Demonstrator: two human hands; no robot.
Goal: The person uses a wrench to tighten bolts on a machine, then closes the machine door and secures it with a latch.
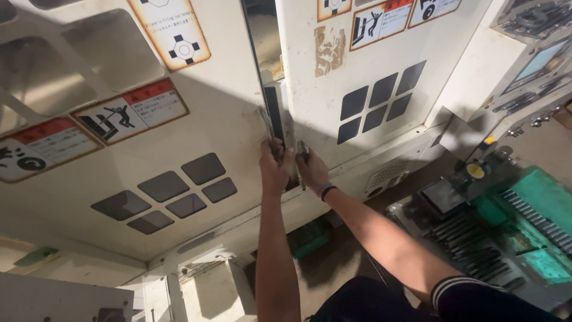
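1. Left hand (273,167) clenched round the left door handle (266,124), a thin metal bar.
2. Right hand (312,170) (dark band at the wrist) grasps the right door handle (302,152).
3. Both handles flank the narrow gap (262,53) between the two cream doors (196,119).
4. Green tool tray (536,203) lies well apart, at right.

Red-topped warning labels (132,111) on cream doors; pale screen (540,61) upper right
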